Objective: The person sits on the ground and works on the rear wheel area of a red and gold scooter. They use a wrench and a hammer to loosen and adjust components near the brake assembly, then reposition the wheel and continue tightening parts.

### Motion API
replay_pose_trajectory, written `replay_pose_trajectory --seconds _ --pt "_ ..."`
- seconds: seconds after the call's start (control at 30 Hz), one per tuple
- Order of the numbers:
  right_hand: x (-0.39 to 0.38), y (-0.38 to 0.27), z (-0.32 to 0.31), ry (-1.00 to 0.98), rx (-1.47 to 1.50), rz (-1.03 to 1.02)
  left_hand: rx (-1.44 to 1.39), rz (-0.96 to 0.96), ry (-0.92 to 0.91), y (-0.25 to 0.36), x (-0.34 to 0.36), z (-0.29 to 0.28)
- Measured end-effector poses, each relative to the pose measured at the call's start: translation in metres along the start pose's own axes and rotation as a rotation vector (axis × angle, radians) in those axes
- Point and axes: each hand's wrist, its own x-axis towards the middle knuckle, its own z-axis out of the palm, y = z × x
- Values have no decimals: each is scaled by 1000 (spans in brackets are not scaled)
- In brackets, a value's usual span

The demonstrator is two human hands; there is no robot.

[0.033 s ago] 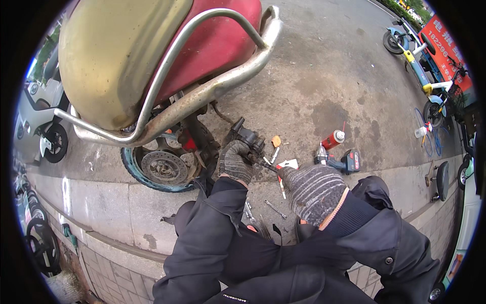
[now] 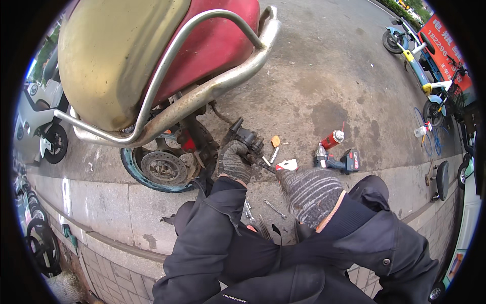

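My left hand (image 2: 234, 163), in a grey knitted glove, is closed around a black, dirty brake caliper (image 2: 245, 136). A hose (image 2: 221, 114) runs from the caliper up toward the scooter. My right hand (image 2: 311, 195), gloved alike, is closed on a slim dark tool (image 2: 267, 165) whose tip meets the caliper's near right side; the glove hides its handle, so I cannot tell its exact kind. Left of my hands is the scooter's wheel with a bare brake disc (image 2: 163, 168) and a bluish tyre rim.
The scooter's metal rear rail (image 2: 217, 86) and red-gold seat (image 2: 121, 61) overhang at upper left. A cordless impact wrench (image 2: 336, 161), a red spray can (image 2: 332, 139), a white-red packet (image 2: 287, 164) and a wrench (image 2: 275, 209) lie on the ground. Parked scooters stand at both sides.
My right hand has shifted slightly left, toward the caliper, with the tool. My left hand and the caliper stay almost in place.
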Motion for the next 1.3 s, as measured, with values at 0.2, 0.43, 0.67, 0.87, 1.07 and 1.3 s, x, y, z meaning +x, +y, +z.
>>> replay_pose_trajectory --seconds 0.2,0.43,0.67,0.87,1.07,1.3 --pt "10 8 6 49 57 -79 75 73 116 4 -8 9" --pt "27 20 14 -26 99 9 219 168 216 6 -1 5" --pt "12 3 39 35 245 153 148 197 39 10 -8 13" --pt "-6 6 42 151 534 160 95 29 -131 24 -19 2" --pt "-1 0 20 65 412 201 21 -117 -319 33 -17 0" --pt "-8 -15 17 190 817 109 15 -86 -205 33 -12 -6"
